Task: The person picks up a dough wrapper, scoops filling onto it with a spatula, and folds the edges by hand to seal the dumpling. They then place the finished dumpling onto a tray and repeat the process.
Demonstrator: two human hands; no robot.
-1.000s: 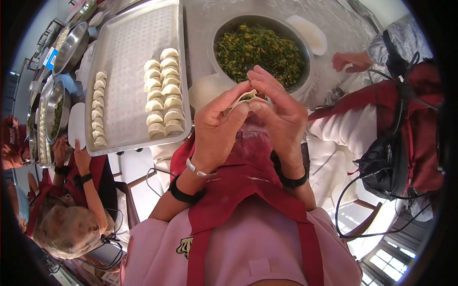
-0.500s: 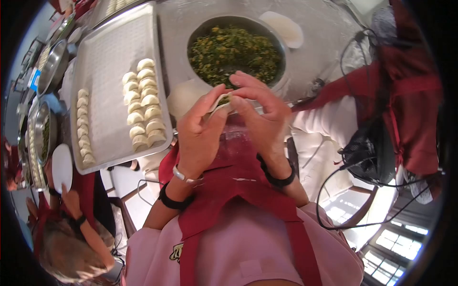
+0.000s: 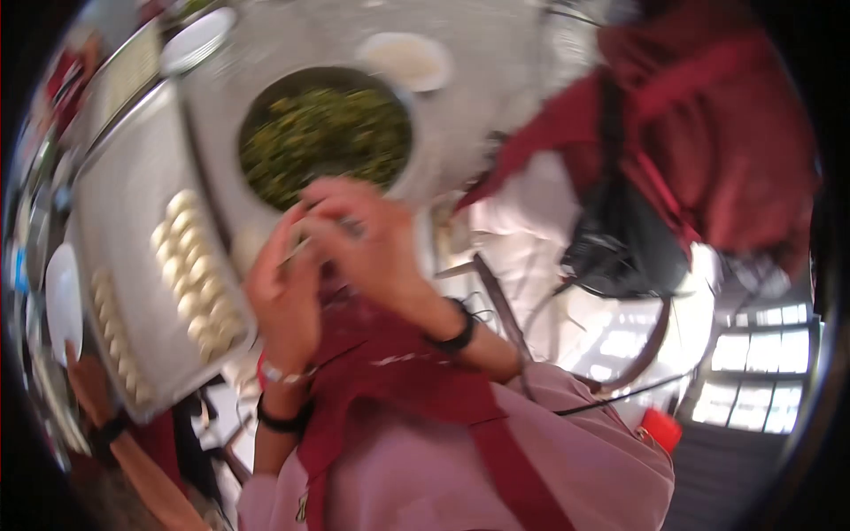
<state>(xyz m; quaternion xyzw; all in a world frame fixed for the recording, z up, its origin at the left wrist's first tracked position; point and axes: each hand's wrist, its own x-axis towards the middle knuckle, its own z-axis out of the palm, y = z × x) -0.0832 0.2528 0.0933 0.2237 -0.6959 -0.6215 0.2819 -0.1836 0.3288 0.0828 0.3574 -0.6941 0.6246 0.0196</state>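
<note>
My left hand and my right hand meet in front of my chest, just below a steel bowl of chopped green filling. Between their fingertips is a pale dough wrapper, mostly hidden and blurred by motion. Both hands have their fingers curled round it. Left of them, a metal tray holds a double row of shaped dumplings and a single row along its outer edge.
A white plate lies behind the bowl and stacked plates stand at upper left. At lower left a co-worker's hand touches a white plate. Another person in red is at right, beside a black bag.
The view has turned and shifted, so the bowl and tray appear further left and lower. My hands stay together round the wrapper. A red object has come into view at lower right.
</note>
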